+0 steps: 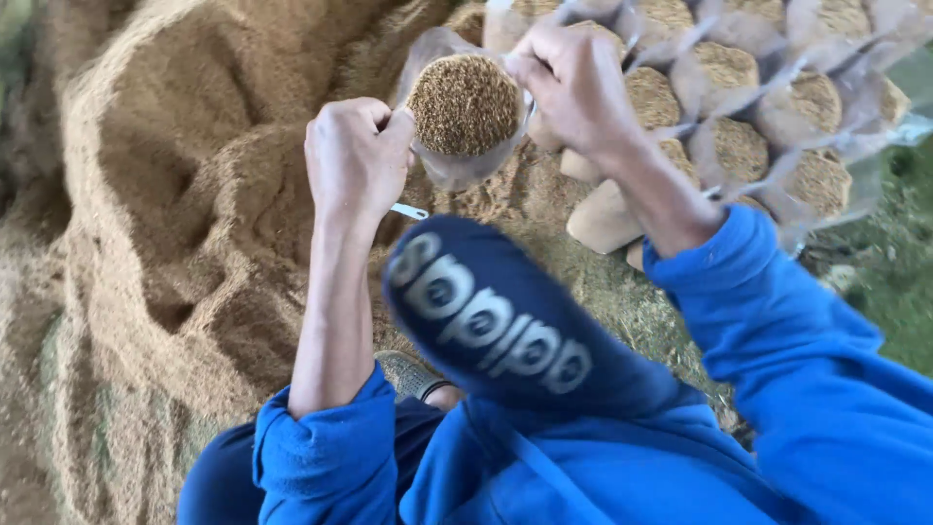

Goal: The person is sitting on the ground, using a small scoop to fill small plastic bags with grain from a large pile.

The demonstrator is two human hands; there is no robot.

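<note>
Both forearms reach forward. The left hand (355, 156) and the right hand (573, 83) have their fingers closed on the rim of a clear bag (465, 107) full of sawdust, held above the sawdust pile (165, 194), near the filled bags (739, 126).

Outdoor ground, daylight, soft and even, no hard shadows. Left of the hands, a big heap of brown sawdust-like material (165, 194) spread on a woven sack sheet (87, 428), greenish stripes showing. Below and right of the hands, trampled dirt ground with grass bits (622, 292). Far right, green grass (894, 292). No walls or furniture seen.
</note>
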